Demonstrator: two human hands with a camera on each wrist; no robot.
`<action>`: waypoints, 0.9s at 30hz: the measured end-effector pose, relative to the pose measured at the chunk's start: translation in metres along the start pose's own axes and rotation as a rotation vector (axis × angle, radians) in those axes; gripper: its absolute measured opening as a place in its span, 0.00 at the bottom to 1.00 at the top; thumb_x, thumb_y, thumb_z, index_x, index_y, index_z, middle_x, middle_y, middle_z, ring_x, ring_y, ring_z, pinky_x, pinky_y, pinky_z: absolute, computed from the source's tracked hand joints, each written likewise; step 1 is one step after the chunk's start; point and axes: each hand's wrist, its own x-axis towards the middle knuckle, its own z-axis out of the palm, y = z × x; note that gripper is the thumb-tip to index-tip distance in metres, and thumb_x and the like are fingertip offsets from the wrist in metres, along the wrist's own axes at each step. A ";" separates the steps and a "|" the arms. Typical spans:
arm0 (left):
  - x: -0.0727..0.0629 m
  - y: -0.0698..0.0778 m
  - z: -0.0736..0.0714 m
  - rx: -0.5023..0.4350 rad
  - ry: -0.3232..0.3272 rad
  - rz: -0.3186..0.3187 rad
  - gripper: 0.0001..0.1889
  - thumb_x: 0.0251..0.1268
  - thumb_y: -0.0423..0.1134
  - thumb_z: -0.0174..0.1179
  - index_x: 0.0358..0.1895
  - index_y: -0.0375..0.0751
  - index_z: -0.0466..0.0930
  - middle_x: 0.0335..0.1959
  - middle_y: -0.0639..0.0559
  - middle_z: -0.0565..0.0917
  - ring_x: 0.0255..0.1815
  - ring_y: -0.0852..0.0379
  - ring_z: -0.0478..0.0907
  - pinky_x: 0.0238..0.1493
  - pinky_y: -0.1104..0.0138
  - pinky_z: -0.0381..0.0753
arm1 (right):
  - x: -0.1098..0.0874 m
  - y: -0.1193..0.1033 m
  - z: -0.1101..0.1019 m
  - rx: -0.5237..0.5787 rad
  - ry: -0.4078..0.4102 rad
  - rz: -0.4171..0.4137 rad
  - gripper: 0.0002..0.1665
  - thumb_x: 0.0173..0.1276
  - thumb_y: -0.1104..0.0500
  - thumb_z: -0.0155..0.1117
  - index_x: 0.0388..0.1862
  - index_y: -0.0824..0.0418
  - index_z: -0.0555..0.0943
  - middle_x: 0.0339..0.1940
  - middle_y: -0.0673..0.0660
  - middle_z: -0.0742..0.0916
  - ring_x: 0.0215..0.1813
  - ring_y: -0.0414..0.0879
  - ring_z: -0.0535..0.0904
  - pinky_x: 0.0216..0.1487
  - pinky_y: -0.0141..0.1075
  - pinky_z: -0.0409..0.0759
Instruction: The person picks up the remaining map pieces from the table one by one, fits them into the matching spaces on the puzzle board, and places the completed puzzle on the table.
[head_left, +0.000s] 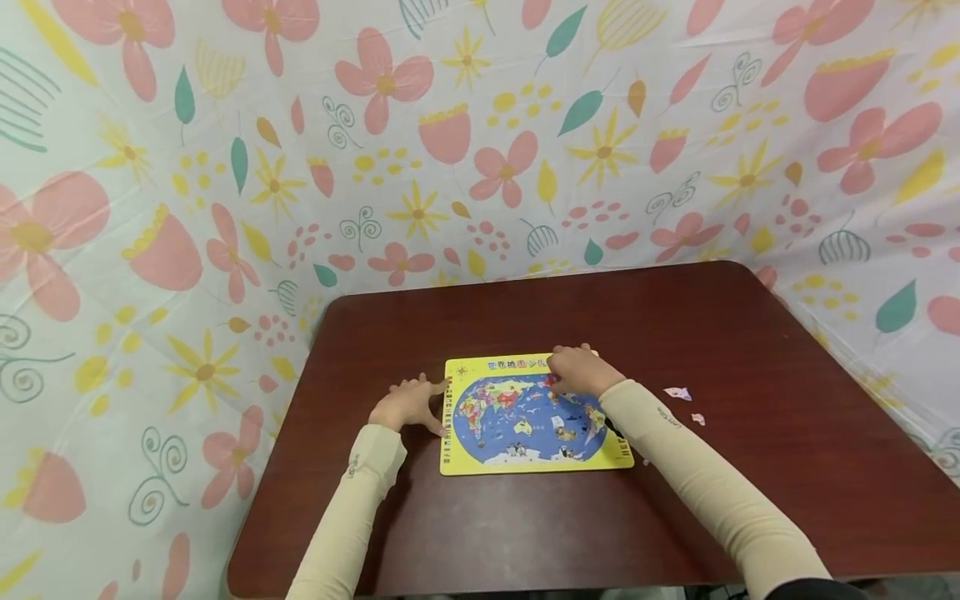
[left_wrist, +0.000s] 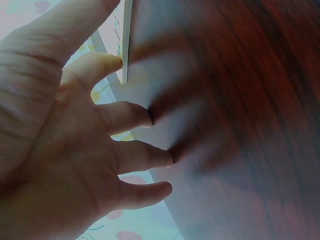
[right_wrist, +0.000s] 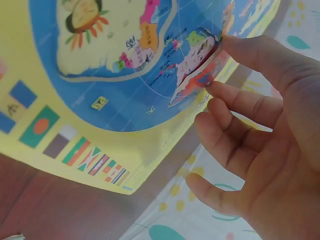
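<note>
A yellow-bordered world map puzzle board (head_left: 537, 466) lies flat on the brown table. At its left edge is my left hand (head_left: 405, 405), thumb and index finger against the border, the fingers spread. In the left wrist view the index fingertip meets the board's edge (left_wrist: 125, 45), and the other fingers stretch out over the table. Over the map's upper right, my right hand (head_left: 587, 372) pinches a small map puzzle piece (right_wrist: 197, 54) between thumb and index finger. The piece sits tilted, one side raised above its reddish recess. The other fingers of that hand are loosely bent.
Two loose puzzle pieces, a larger one (head_left: 678, 392) and a smaller one (head_left: 698, 419), lie on the table (head_left: 810, 483) right of the board. A tiny piece (head_left: 647, 462) shows by the board's lower right corner. A flower-printed cloth (head_left: 502, 108) hangs behind and left of the table.
</note>
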 end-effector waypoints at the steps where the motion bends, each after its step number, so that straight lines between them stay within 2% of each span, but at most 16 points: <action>1: 0.000 0.000 0.000 0.001 0.001 -0.001 0.53 0.50 0.54 0.79 0.80 0.51 0.61 0.77 0.26 0.55 0.75 0.25 0.54 0.69 0.31 0.52 | 0.000 0.000 0.000 -0.001 -0.003 0.005 0.16 0.67 0.56 0.74 0.24 0.56 0.76 0.28 0.51 0.75 0.31 0.46 0.68 0.40 0.47 0.60; 8: 0.000 -0.001 0.000 -0.012 -0.006 0.004 0.53 0.51 0.54 0.79 0.80 0.52 0.59 0.78 0.27 0.54 0.76 0.26 0.52 0.70 0.31 0.51 | 0.001 0.000 0.000 0.003 -0.030 0.034 0.14 0.66 0.54 0.75 0.28 0.56 0.79 0.28 0.51 0.76 0.32 0.46 0.70 0.39 0.46 0.61; 14: -0.002 -0.001 -0.001 -0.031 0.008 0.006 0.53 0.50 0.53 0.79 0.80 0.50 0.60 0.77 0.27 0.55 0.77 0.26 0.51 0.70 0.31 0.50 | 0.003 0.000 -0.001 -0.004 -0.020 0.029 0.11 0.65 0.53 0.76 0.33 0.58 0.83 0.30 0.51 0.78 0.33 0.47 0.72 0.40 0.47 0.67; 27: -0.001 -0.003 0.000 -0.025 0.008 0.010 0.52 0.51 0.52 0.79 0.80 0.50 0.60 0.77 0.25 0.54 0.76 0.25 0.52 0.69 0.30 0.51 | 0.008 0.010 0.008 -0.020 0.056 -0.038 0.03 0.66 0.63 0.73 0.34 0.59 0.85 0.30 0.51 0.81 0.31 0.46 0.71 0.35 0.43 0.68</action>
